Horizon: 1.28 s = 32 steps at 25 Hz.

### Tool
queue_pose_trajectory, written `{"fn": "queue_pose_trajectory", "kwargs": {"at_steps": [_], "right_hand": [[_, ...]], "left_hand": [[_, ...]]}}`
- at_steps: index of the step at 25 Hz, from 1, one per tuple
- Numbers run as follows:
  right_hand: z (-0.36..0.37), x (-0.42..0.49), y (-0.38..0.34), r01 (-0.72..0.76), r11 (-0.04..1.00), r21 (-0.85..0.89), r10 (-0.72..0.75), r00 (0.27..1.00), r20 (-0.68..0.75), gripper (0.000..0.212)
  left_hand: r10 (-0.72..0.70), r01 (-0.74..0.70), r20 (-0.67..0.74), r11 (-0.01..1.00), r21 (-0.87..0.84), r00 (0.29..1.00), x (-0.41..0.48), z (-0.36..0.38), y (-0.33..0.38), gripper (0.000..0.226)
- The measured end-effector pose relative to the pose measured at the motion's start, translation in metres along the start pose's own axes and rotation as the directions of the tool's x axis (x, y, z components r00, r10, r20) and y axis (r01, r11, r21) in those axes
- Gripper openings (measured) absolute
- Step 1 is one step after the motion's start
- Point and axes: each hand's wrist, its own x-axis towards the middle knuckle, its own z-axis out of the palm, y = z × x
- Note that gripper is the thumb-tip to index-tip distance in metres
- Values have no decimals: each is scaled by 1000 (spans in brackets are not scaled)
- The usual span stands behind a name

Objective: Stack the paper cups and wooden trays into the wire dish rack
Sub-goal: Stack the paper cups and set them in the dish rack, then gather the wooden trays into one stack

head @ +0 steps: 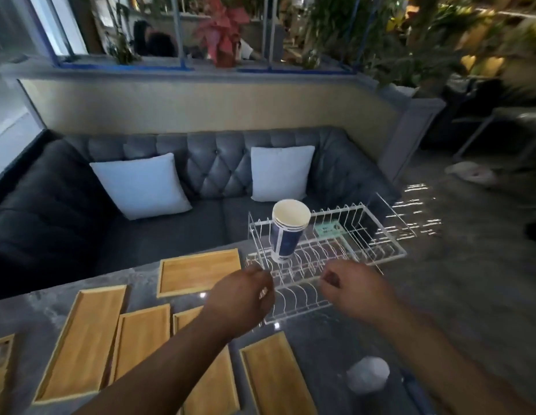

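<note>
Trays lie left of the rack; left hand nearer.
Wire dish rack (377,235) holds the nested paper cups (286,232) upright; wooden trays (198,272) lie flat on the table (335,348). Left hand (243,295) and right hand (355,287), both loosely curled and empty (apparently), hover at the rack's near edge.

Cups (286,232) are stood in the rack (344,235) on the counter (326,339); trays (87,339) are laid left of it.

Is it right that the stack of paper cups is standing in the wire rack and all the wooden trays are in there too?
Not quite. The head view shows the paper cups standing in the wire rack, but the wooden trays lie flat on the table, outside it.
</note>
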Motion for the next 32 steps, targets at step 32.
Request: {"fn": "queue_pose_trajectory", "kwargs": {"at_steps": [32], "right_hand": [[283, -163, 110, -876, 233, 422, 516, 479, 710, 12]], "left_hand": [[-470, 358, 536, 882, 306, 701, -50, 229, -28, 72]]}}
